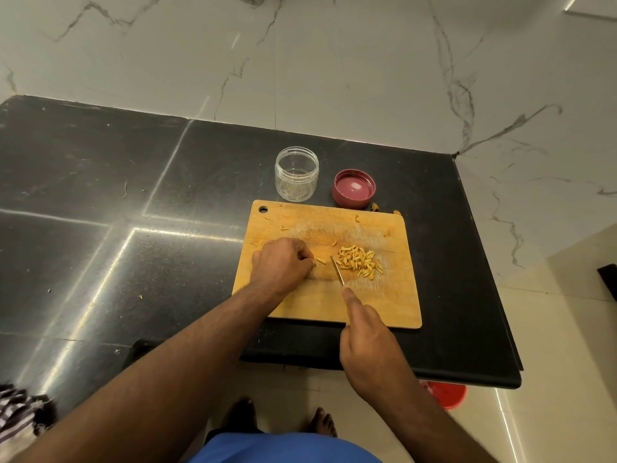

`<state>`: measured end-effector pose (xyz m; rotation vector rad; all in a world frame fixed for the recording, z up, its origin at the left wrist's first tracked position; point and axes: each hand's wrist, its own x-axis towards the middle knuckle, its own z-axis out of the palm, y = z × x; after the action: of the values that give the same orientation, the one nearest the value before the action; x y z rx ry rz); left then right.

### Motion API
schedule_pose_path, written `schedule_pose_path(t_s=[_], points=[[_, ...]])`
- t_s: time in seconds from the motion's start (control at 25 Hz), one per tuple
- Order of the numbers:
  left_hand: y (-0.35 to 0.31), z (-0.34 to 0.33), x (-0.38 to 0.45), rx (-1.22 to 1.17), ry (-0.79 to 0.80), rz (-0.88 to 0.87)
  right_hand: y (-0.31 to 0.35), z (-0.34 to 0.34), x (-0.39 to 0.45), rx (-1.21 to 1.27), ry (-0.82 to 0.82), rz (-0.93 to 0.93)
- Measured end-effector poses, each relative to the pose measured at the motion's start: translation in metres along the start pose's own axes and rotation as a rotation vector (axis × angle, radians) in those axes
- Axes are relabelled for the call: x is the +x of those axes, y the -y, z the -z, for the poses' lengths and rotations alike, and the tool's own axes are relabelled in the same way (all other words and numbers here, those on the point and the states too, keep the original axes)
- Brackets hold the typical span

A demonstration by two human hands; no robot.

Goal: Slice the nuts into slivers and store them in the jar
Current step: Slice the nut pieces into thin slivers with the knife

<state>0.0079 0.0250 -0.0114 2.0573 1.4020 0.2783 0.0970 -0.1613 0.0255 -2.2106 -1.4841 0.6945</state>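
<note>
Slicing stage, well advanced but unfinished. A heap of cut slivers (pixel 360 262) lies on the cutting board (pixel 384 305), right of the board's centre; a few stray pieces sit near the board's far edge and two just off its far right corner on the bench (pixel 100 182). The left hand (pixel 282 264), at the board's left side, has its fingers (pixel 305 253) curled and pinching a remaining nut piece (pixel 320 260) against the wood. The right hand (pixel 370 342), at the board's near edge, grips a knife (pixel 338 271) with the forefinger extended along the spine, the blade between the pinched piece and the heap; the handle is hidden, so the other fingers cannot be judged. The jar (pixel 296 173) stands open beyond the board's far edge, apparently holding almost nothing; its red lid (pixel 354 188) lies upturned beside it. Transfer and closing remain. Nothing blocks the path to the jar. A red tub (pixel 447 394) stands on the floor below the bench's near right corner.
</note>
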Motion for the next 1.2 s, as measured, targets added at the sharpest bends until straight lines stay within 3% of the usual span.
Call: schedule_pose_path(t_s=[0.64,0.92,1.2], points=[[-0.002,0.002,-0.003,-0.023,-0.001,0.003,0.012,-0.008,0.031,0.023,0.093,0.038],[-0.004,0.003,-0.005,-0.013,-0.009,0.008,0.003,-0.008,0.003,0.121,0.096,-0.006],[-0.001,0.018,-0.004,-0.053,0.066,-0.017,-0.009,0.004,-0.007,0.138,-0.030,0.021]])
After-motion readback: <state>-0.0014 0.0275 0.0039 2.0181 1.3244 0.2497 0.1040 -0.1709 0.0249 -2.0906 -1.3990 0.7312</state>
